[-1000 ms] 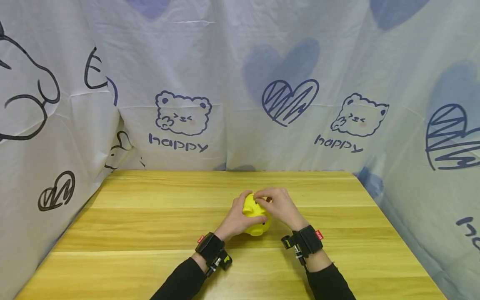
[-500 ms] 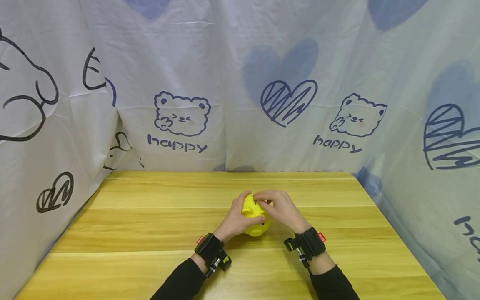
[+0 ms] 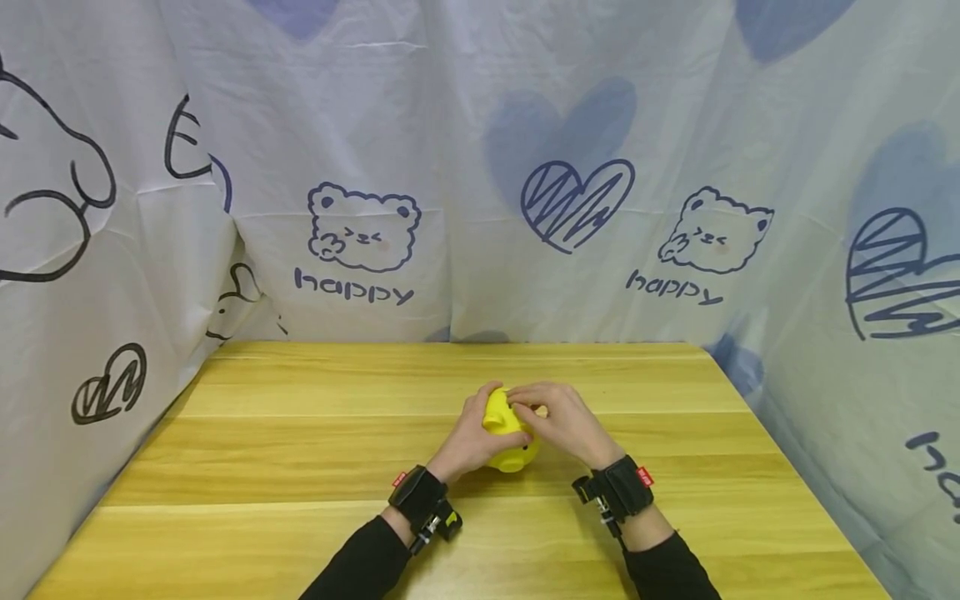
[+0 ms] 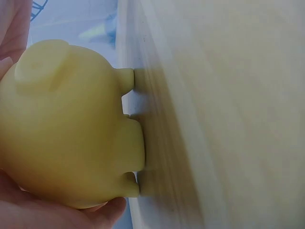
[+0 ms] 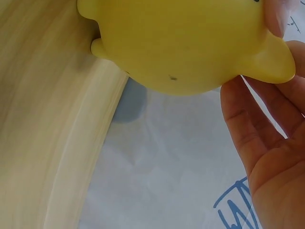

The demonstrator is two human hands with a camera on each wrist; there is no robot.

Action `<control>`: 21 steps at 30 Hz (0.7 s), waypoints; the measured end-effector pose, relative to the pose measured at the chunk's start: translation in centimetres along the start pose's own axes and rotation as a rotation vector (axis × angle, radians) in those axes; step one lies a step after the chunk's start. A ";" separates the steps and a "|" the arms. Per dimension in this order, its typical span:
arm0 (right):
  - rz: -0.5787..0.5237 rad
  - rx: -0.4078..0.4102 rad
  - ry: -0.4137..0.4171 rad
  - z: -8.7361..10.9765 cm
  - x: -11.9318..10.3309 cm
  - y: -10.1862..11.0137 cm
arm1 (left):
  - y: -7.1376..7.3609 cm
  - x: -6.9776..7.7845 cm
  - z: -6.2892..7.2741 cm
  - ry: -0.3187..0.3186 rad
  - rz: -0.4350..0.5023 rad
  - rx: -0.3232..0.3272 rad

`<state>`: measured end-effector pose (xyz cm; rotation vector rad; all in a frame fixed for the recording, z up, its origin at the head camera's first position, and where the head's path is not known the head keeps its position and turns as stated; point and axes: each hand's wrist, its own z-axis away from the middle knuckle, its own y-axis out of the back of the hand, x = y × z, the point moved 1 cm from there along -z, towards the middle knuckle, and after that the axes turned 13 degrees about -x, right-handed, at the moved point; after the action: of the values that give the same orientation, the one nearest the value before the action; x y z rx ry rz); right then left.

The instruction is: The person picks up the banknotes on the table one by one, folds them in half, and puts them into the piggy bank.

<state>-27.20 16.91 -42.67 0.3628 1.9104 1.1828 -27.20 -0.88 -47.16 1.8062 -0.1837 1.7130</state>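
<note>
A yellow piggy bank stands on the wooden table, its feet down on the top. My left hand grips it from the left side, with the thumb across its front and the fingers round the far side. My right hand reaches over from the right, thumb and forefinger close together at a small dark mark on top. I cannot tell whether anything is between those fingertips. The right wrist view shows right-hand fingers against the bank beside its ear. In the left wrist view the rounded body and stubby feet show.
The wooden table runs back to a white cloth printed with hearts, bears and the word happy. More cloth hangs along the left and right sides. Black wrist cameras are strapped to both wrists.
My right hand has shifted slightly down and to the right at the wrist, its fingertips staying at the top of the piggy bank. The left hand keeps its grip.
</note>
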 end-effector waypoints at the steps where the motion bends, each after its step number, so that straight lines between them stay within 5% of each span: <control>1: 0.002 0.000 -0.001 0.0 0.0 0.0 | 0.0 0.0 0.0 0.000 -0.001 0.001; 21: -0.007 -0.027 -0.007 0.2 0.0 0.0 | 0.2 0.0 0.1 0.024 -0.021 -0.009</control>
<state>-27.09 17.02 -42.69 0.3450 1.8866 1.2000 -27.24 -1.12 -47.04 1.7750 -0.1614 1.7156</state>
